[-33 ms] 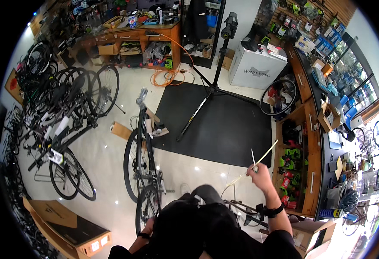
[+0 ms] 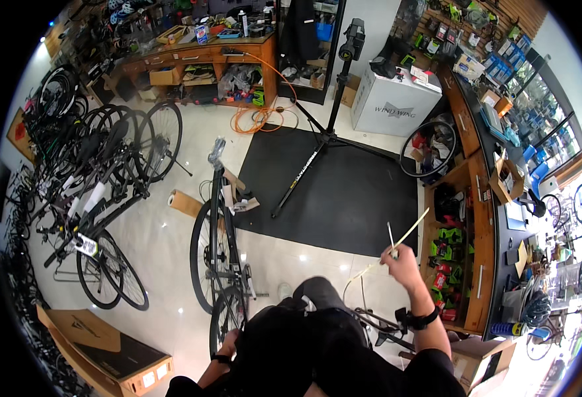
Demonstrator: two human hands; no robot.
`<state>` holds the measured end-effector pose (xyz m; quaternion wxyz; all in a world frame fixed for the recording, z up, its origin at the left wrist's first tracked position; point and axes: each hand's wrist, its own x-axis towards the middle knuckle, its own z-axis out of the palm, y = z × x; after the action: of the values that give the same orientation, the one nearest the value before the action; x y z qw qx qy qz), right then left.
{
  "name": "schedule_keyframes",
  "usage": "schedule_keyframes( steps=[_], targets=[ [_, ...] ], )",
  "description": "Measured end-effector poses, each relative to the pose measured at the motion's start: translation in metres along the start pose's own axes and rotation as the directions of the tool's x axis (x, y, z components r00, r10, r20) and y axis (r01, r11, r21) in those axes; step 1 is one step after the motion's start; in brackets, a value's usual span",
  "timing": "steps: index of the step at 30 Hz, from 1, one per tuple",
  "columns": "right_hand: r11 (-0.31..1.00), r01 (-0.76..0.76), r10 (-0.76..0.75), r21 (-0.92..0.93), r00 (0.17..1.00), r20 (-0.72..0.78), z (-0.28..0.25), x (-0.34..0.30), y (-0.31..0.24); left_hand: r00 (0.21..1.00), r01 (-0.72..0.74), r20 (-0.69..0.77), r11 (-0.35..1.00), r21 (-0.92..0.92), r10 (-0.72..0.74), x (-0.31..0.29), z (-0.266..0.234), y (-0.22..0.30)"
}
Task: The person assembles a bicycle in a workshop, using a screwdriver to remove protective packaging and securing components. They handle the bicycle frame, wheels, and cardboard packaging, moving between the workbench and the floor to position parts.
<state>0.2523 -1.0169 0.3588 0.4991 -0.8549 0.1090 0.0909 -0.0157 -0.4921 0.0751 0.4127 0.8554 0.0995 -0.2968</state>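
Note:
My right hand is raised at the right, its fingers closed around a long, thin, pale-yellow strip. A short, thin, light rod also sticks up from those fingers. The strip's lower end slants down toward dark curved cables above a bicycle handlebar by my right leg. My left hand is low beside the wheel of a dark bicycle frame that stands at my left. My body partly covers that hand, and its fingers are too small to read.
A black mat lies ahead with a repair stand on it. Several bicycles crowd the left. An open cardboard box sits at the lower left. A wooden cabinet lines the right; an orange hose coils by the workbench.
My right hand and the pale strip have shifted slightly up and to the right. My left hand stays by the wheel.

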Motion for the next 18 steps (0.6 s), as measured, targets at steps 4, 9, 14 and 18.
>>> schedule_keyframes(
  steps=[4, 9, 14, 18],
  targets=[
    [0.998, 0.063, -0.064, -0.023, 0.998, -0.021, -0.027, 0.11, -0.047, 0.965, 0.153, -0.186, 0.974, -0.169, -0.184, 0.093, -0.012, 0.004],
    [0.985, 0.156, -0.159, -0.077, 0.987, -0.032, -0.08, 0.305, -0.089, 0.973, -0.016, -0.229, 0.996, 0.084, 0.035, 0.178, -0.025, 0.033],
    [0.764, 0.493, -0.615, -0.416, 0.751, -0.24, -0.196, 0.618, -0.198, 0.895, 0.335, -0.231, 0.917, -0.215, -0.381, 0.236, -0.051, 0.206],
    [0.755, 0.197, -0.569, -0.626, 0.672, -0.475, -0.27, 0.806, -0.288, 0.803, 0.38, -0.337, 0.857, -0.347, -0.492, 0.261, -0.07, 0.308]
  ],
)
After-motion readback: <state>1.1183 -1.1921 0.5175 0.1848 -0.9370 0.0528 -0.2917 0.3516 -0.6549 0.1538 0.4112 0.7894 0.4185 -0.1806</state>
